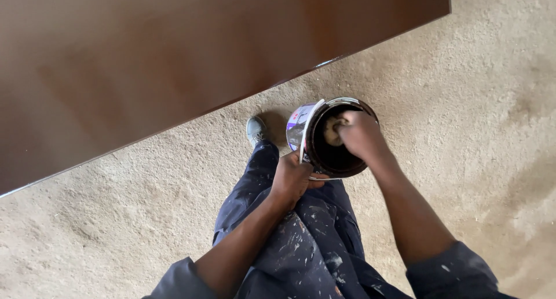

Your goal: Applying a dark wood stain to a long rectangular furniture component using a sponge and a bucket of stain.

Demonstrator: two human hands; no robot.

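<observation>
A round tin can (301, 124) with a dark brown inside is held over my legs, tilted toward me. My left hand (294, 176) grips its near rim and side. My right hand (361, 136) reaches down into the can's mouth, fingers closed on a pale cloth wad (332, 131) pressed against the inner wall. The can's bottom is dark and I cannot tell how much liquid it holds.
A large glossy dark brown board (174, 56) fills the upper left, its edge running diagonally. Sandy, rough ground (475, 102) lies all around. My paint-speckled dark trousers (301, 241) and one grey shoe (255, 130) show below the can.
</observation>
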